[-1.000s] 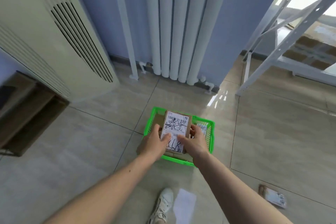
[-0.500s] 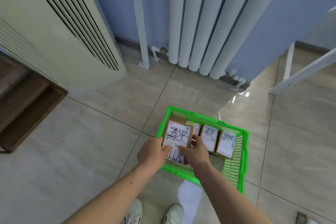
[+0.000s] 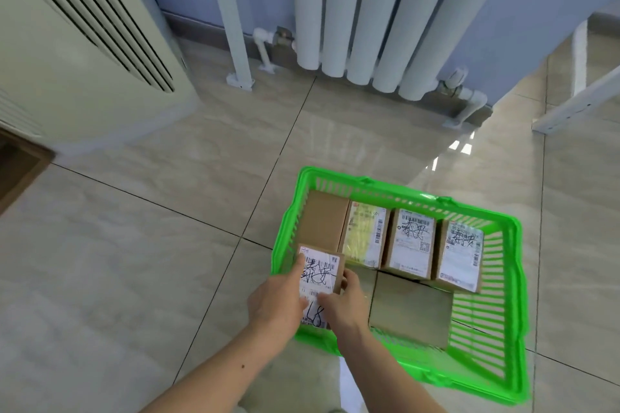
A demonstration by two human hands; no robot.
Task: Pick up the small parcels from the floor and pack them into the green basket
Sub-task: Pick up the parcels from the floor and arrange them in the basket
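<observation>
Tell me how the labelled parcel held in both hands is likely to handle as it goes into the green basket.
The labelled parcel looks like a stiff cardboard box with square edges, so it should keep its shape. The left hand and right hand hold it by fingertips, suggesting it is light. Flat faces mean it probably won't roll in the green basket.

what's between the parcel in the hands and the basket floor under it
Nothing visible. The parcel hangs over the basket's near-left corner, bare beside the far row of parcels; both hands grip its sides.
</observation>
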